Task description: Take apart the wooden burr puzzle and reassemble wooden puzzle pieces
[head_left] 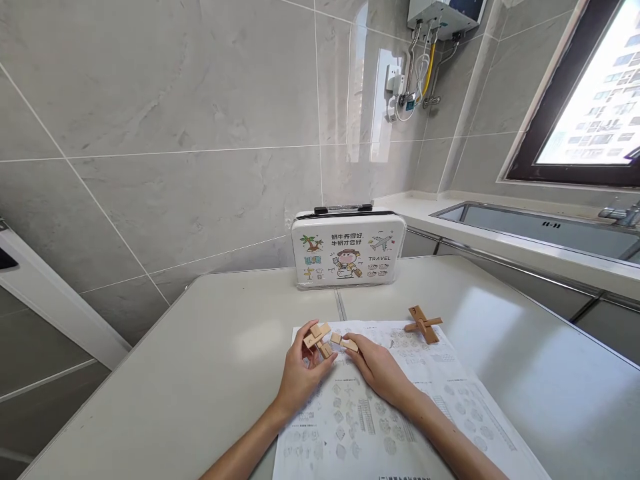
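Observation:
My left hand (pixel 304 367) grips a partly joined cluster of light wooden puzzle pieces (pixel 317 339), its thumb and fingers around the sides. Just to the right, my right hand (pixel 376 363) pinches a single notched wooden puzzle piece (pixel 346 343) between thumb and fingers. A small gap seems to separate this piece from the cluster. Both hands are above a large printed instruction sheet (pixel 370 427) covered in small diagrams. At the sheet's far right corner lies a darker brown wooden cross-shaped puzzle (pixel 424 325), apart from both hands.
A white carry case (pixel 349 250) with cartoon prints and a black handle stands at the back of the white table (pixel 200 373), close to the tiled wall. Beyond the table's right edge is a counter with a sink (pixel 550 227) and a tap (pixel 621 213).

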Action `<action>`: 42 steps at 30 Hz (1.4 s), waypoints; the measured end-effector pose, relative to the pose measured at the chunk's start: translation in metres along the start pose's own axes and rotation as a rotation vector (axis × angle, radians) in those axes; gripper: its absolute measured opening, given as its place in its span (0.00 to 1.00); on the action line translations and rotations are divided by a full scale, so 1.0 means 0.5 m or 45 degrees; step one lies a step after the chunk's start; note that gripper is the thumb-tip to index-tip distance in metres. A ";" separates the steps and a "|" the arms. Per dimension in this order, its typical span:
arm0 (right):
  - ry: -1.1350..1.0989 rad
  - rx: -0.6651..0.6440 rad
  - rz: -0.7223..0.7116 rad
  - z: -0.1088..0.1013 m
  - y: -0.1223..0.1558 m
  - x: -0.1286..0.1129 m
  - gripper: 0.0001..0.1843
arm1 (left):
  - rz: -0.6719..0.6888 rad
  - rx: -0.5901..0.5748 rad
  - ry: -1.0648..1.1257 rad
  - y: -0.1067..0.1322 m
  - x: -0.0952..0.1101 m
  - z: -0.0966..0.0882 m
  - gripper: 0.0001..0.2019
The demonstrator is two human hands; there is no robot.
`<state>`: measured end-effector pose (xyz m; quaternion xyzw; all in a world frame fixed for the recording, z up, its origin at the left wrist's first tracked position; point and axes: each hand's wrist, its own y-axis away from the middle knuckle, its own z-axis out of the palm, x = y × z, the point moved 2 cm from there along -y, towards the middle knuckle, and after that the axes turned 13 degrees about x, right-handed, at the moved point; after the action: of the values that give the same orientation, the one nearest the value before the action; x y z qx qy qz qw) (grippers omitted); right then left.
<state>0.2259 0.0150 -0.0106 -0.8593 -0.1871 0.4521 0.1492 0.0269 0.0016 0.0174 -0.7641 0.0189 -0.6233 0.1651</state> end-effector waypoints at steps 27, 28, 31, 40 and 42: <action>-0.051 0.066 -0.180 -0.014 0.012 -0.020 0.15 | 0.303 -0.347 -0.208 0.004 0.017 0.001 0.30; -0.056 0.068 -0.184 -0.015 0.012 -0.021 0.14 | 0.302 -0.348 -0.210 0.004 0.017 0.002 0.30; -0.079 0.083 -0.198 -0.016 0.013 -0.023 0.13 | 0.299 -0.351 -0.221 0.004 0.018 0.002 0.31; -0.288 0.041 -0.071 -0.012 0.012 -0.038 0.12 | 0.285 -0.375 -0.236 0.003 0.022 0.006 0.29; -0.299 0.012 -0.054 -0.010 0.012 -0.041 0.10 | 0.287 -0.399 -0.248 0.004 0.021 0.007 0.29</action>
<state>0.2203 -0.0002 0.0042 -0.7956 -0.2194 0.5471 0.1399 0.0329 -0.0020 0.0260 -0.8301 0.1849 -0.5135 0.1140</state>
